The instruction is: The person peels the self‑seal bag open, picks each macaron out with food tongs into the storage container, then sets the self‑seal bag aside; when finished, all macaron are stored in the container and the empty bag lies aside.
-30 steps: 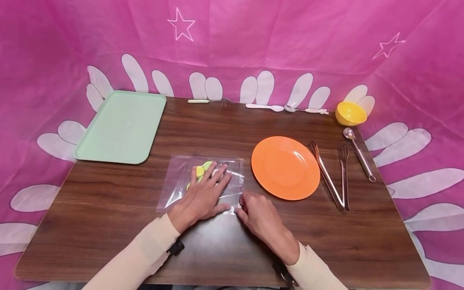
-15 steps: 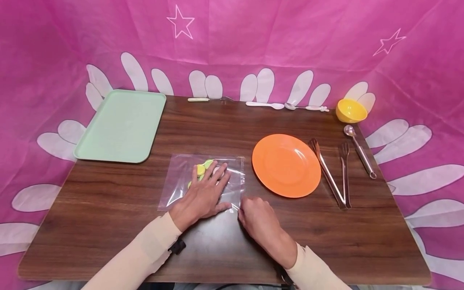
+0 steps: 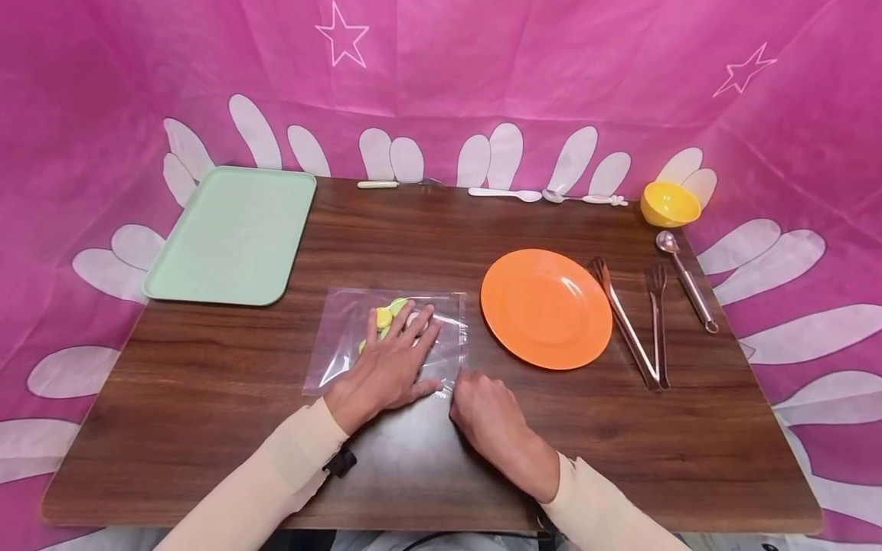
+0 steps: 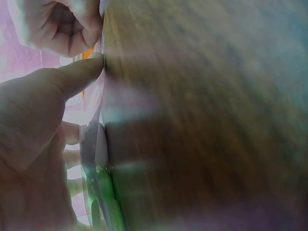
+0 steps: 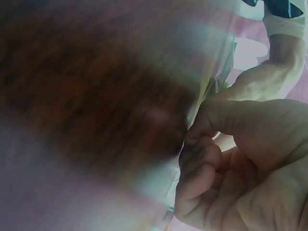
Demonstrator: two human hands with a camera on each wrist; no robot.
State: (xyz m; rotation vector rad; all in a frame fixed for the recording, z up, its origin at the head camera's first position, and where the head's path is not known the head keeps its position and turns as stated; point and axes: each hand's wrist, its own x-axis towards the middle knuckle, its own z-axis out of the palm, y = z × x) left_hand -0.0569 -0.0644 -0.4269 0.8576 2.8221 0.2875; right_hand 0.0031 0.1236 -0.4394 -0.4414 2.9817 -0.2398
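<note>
**Left hand pressed flat on a clear plastic bag, right hand pinching its corner**

The clear plastic bag (image 3: 331, 325) lies flat on the brown wooden table (image 3: 207, 428), slightly left of centre and well in from all four edges. The left hand (image 3: 382, 367) rests across it with fingers spread, grasping nothing. Under and beside those fingers, inside the bag, are a yellow round piece (image 3: 383, 317), some green pieces (image 3: 397, 307) and a pale piece, partly covered. The left thumb reaches toward the bag's near right corner.

There, just beside the thumb tip, the right hand (image 3: 488, 405) has its fingers curled in, thumb and forefinger pinching the film.

Just right of the bag sits an orange plate (image 3: 547, 308). Beyond it, toward the table's right edge, lie spread metal tongs (image 3: 625, 321) and a metal scoop (image 3: 692, 289). A yellow bowl (image 3: 670, 204) stands at the far right corner, and a pale green tray (image 3: 230, 233) fills the far left one. Along the far edge, from left to right, lie a fork (image 3: 377, 184), a white spoon (image 3: 505, 194) and a pale-handled ladle (image 3: 606, 200).
</note>
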